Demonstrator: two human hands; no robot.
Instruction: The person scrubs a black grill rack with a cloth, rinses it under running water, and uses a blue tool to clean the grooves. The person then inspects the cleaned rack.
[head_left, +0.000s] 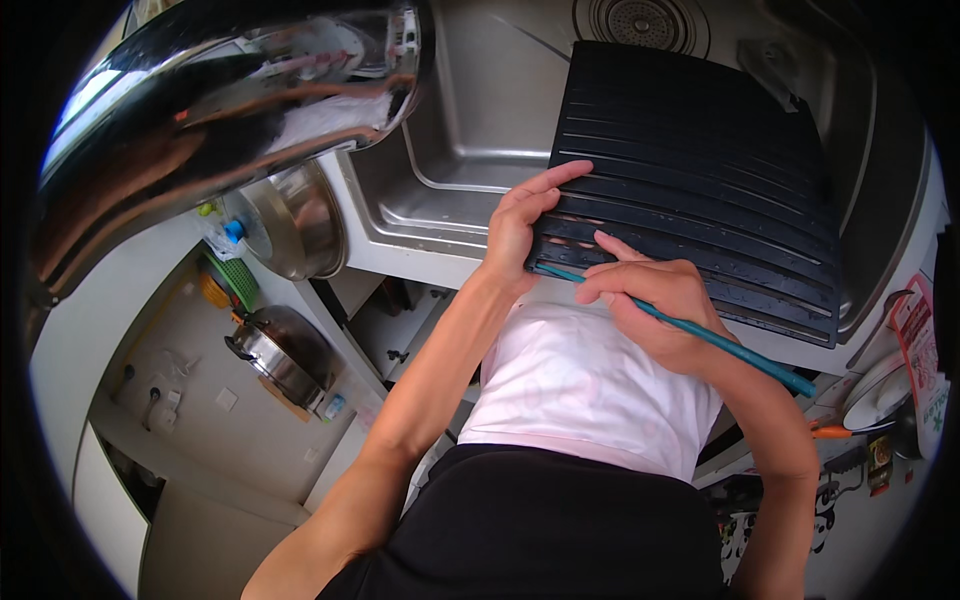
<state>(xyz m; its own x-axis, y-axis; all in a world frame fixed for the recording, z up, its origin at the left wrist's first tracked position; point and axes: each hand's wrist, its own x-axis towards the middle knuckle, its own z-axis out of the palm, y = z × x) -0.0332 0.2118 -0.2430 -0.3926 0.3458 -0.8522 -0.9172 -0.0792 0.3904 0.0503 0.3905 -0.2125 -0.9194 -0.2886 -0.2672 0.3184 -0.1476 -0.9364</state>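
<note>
A black slatted panel (697, 165), wet with droplets, leans over a stainless steel sink (495, 97). My left hand (525, 217) grips the panel's near left edge, its fingers lying on the slats. In my right hand (652, 300) is a thin teal stick-like tool (727, 345). Its narrow tip touches the panel's near left corner, close to my left hand, and its thicker end points to the lower right. What kind of tool it is, I cannot tell.
Large shiny curved metal, possibly a faucet (247, 112), fills the upper left. The sink's drain strainer (641, 22) lies beyond the panel. On the left are a metal pot (300, 217) and a lidded pot (285, 360). Stacked plates (877, 382) stand at right.
</note>
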